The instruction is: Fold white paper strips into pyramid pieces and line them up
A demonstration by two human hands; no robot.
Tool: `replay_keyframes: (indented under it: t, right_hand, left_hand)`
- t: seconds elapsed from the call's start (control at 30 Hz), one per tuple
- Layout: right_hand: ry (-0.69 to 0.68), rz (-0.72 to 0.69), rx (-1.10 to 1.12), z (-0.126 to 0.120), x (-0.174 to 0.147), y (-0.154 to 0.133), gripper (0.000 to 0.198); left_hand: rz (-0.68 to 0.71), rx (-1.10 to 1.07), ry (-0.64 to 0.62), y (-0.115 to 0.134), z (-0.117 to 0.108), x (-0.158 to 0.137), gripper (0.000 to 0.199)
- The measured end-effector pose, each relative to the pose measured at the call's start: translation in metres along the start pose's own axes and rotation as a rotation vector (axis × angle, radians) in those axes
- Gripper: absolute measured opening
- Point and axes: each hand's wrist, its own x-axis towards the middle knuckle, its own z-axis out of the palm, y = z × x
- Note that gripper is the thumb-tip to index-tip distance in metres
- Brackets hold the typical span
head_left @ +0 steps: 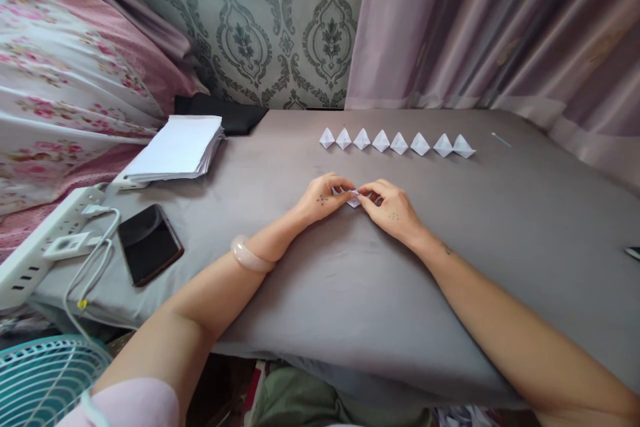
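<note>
Between my two hands, low over the grey cloth, is a small folded white paper piece (354, 201). My left hand (325, 199) pinches its left side with thumb and fingertips. On the right side, my right hand (391, 205) grips it the same way. The fingers cover the top and both sides of the paper, so only its lower point shows. Beyond my hands stands a row of several folded white paper shapes (381, 141), each diamond-like with a pointed top.
A stack of white paper (175, 147) lies at the back left, near a black item (245, 119). Closer in are a phone (150, 244), a power strip (47, 240) and white cables (107, 240). A fan (47, 380) stands at the lower left. A thin stick (501, 139) lies far right.
</note>
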Motion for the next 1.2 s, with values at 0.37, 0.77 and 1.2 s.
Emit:
replay_keyframes:
  t: [0.37,0.77,1.2]
  right_hand:
    - [-0.009,0.027,0.019,-0.001,0.002,0.001,0.012]
    - [-0.02,0.246,0.007,-0.013,0.006,-0.002,0.01]
    - [-0.122,0.259,0.043,-0.019,0.008,0.007,0.027]
  left_hand:
    - [-0.029,-0.07,-0.019,0.001,0.002,0.001,0.016]
    - [-0.126,-0.118,0.019,-0.004,-0.005,0.002,0.022]
    - [-0.082,0.018,-0.094,-0.006,-0.017,0.002,0.031]
